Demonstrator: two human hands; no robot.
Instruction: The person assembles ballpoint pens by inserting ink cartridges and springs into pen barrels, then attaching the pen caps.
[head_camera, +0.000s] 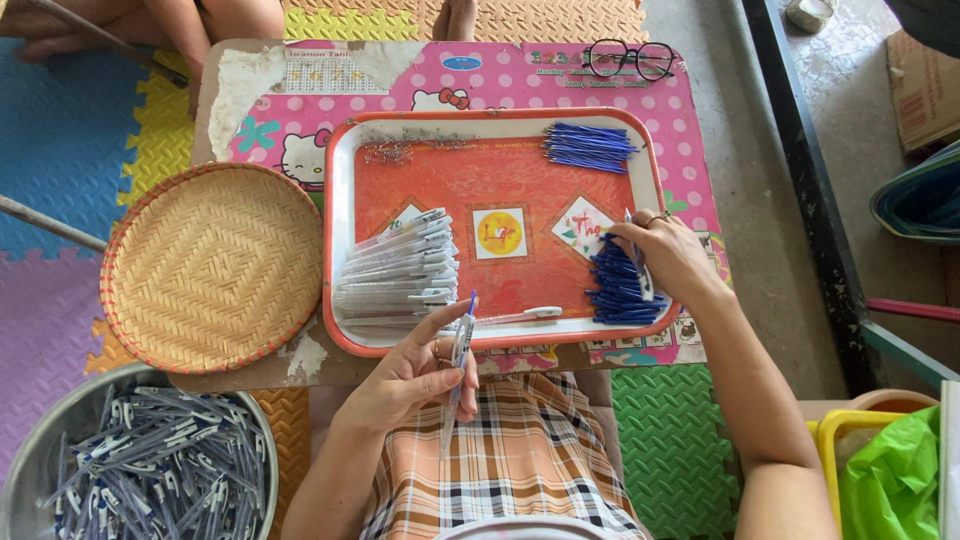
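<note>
Pen assembly over a tray on a small desk

Nearest, the left hand (415, 375) has its fingers closed around a clear pen barrel (459, 352), blue tip up, at the tray's near rim. Beyond, the right hand (665, 255) pinches another pen (638, 265) above a pile of blue refills (620, 290). The orange-rimmed tray (345, 200) carries a stack of clear barrels (400, 270) at left, with bare room mid-tray. The pink dotted desk (690, 130) holds a woven basket (212, 265) overhanging its left edge, and glasses (630, 58) at the far edge.
</note>
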